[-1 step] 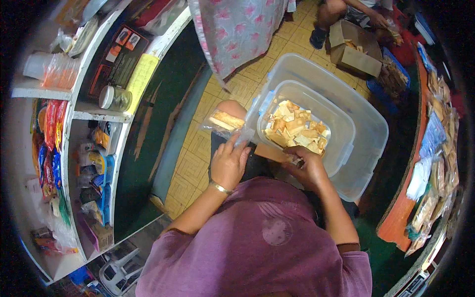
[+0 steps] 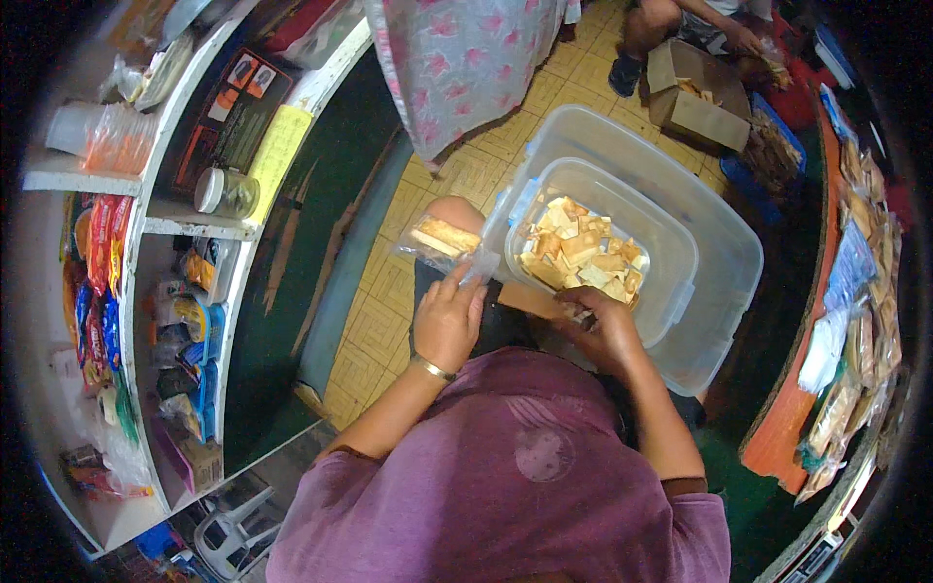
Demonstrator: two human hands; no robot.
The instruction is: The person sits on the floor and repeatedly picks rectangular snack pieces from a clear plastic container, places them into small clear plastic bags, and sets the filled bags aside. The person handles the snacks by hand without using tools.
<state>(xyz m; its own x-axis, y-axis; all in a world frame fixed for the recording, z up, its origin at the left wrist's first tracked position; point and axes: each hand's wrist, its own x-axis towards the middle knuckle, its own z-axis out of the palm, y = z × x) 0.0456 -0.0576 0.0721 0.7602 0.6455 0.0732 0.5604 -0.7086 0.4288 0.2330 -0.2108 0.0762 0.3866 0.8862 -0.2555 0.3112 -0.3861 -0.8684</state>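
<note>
My left hand [image 2: 448, 325] has its fingers on the gathered end of a clear plastic bag [image 2: 477, 265] beside my knee. Inside the bag lie toasted bread pieces [image 2: 445, 236], golden on top and pale along the cut side. My right hand [image 2: 610, 332] is closed at the near edge of the inner tub, around something small and dark that I cannot make out. Just left of its fingers is a flat brown strip [image 2: 532, 300]. Many toasted bread pieces [image 2: 581, 245] are heaped in the inner clear plastic tub [image 2: 669, 255], which sits within a larger clear bin [image 2: 731, 255].
White shelves [image 2: 185, 229] with packets and jars stand at the left. A flowered curtain [image 2: 466, 73] hangs ahead. Another person's hand [image 2: 746, 41] is at the far right, near an open cardboard box [image 2: 702, 100]. Bagged goods [image 2: 855, 340] line the right side.
The curtain's lower edge has shifted slightly. Both my hands, the bag and the bread look the same.
</note>
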